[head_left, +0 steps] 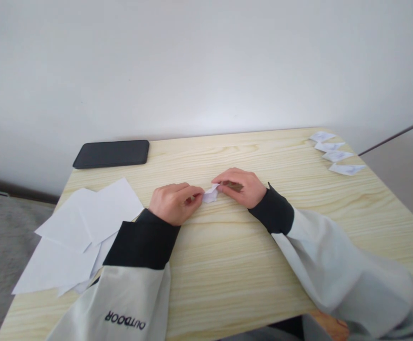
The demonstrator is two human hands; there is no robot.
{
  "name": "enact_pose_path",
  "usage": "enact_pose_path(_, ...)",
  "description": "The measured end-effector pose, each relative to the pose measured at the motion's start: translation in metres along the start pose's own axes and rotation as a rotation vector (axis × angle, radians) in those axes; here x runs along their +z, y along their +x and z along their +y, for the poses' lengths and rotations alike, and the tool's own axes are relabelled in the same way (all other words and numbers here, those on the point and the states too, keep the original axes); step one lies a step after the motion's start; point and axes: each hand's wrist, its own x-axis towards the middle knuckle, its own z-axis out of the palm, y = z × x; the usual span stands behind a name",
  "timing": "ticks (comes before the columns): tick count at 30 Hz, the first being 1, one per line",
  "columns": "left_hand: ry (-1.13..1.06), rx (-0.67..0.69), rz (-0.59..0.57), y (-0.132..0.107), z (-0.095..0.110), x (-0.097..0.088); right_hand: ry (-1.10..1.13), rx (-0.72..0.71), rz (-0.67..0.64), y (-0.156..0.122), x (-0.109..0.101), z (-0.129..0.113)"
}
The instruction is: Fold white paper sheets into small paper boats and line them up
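Observation:
A small folded piece of white paper [211,194] is held between my two hands, just over the middle of the table. My left hand [174,201] pinches its left end with thumb and forefinger. At the other end, the thumb and fingertips of my right hand [242,187] close on its upper right corner. The paper looks creased and partly raised; its exact fold is too small to make out.
Loose white paper sheets [67,218] overlap at the table's left edge, beside my left sleeve. A black phone [112,154] lies at the back left. Several small folded paper pieces [346,169] sit in a row at the back right. A white wall [206,71] stands behind the wooden table [227,265].

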Motion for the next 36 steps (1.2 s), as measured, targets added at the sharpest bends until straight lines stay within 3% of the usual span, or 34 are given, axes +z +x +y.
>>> enact_pose_path(5, -0.040, 0.082, 0.029, 0.000, -0.004, 0.003, -0.025, -0.018, 0.002, -0.001, 0.001, 0.002)
enact_pose_path(12, -0.090, 0.090, 0.035, 0.000, -0.007, 0.007, -0.125, 0.008, 0.045, -0.002, 0.007, 0.006)
enact_pose_path(23, -0.103, 0.081, 0.011, -0.001, -0.005, 0.005, -0.095, -0.269, 0.063, -0.003, 0.005, 0.005)
enact_pose_path(31, -0.026, 0.168, -0.118, 0.002, -0.013, 0.000, -0.320, -0.355, 0.043, -0.004, 0.003, 0.002)
enact_pose_path(36, 0.046, 0.034, -0.190, 0.004, -0.002, -0.008, -0.345, -0.321, 0.044, -0.006, 0.003, 0.000)
